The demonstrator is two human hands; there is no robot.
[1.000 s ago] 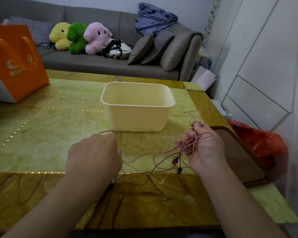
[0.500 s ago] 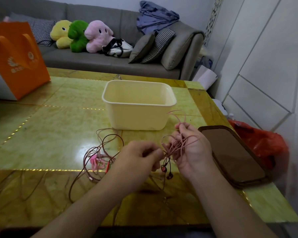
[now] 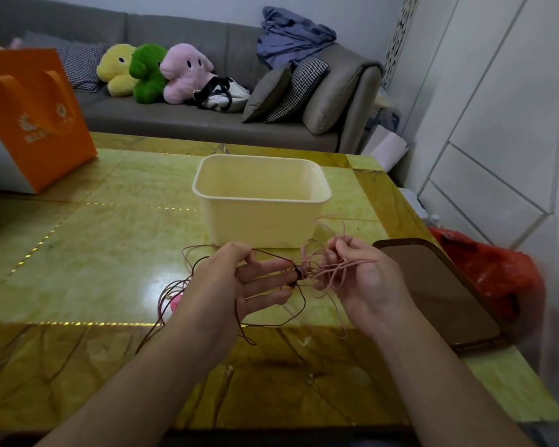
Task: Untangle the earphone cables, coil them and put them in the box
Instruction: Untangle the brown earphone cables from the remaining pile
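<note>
A cream plastic box (image 3: 262, 201) stands open on the yellow-green table (image 3: 104, 253), just beyond my hands. My right hand (image 3: 365, 282) holds a loose bundle of pink earphone cable (image 3: 331, 269), its loops sticking out past the fingers. My left hand (image 3: 236, 285) is palm up right beside it and pinches a dark brown cable (image 3: 300, 304) between thumb and fingers. That cable hangs in a loop down to the table. The earbuds (image 3: 296, 276) dangle between the two hands. More tangled cable (image 3: 171, 291) with a pink piece lies on the table, partly hidden behind my left wrist.
An orange paper bag (image 3: 36, 117) stands at the table's far left. A brown tray (image 3: 439, 291) lies at the right edge, with a red plastic bag (image 3: 497, 275) on the floor beyond it. A grey sofa (image 3: 181, 114) with plush toys and cushions runs behind the table.
My left hand left the tangle on the table, moved right to meet my right hand, turned palm up and took hold of the dark cable by the earbuds. The right hand stayed roughly put.
</note>
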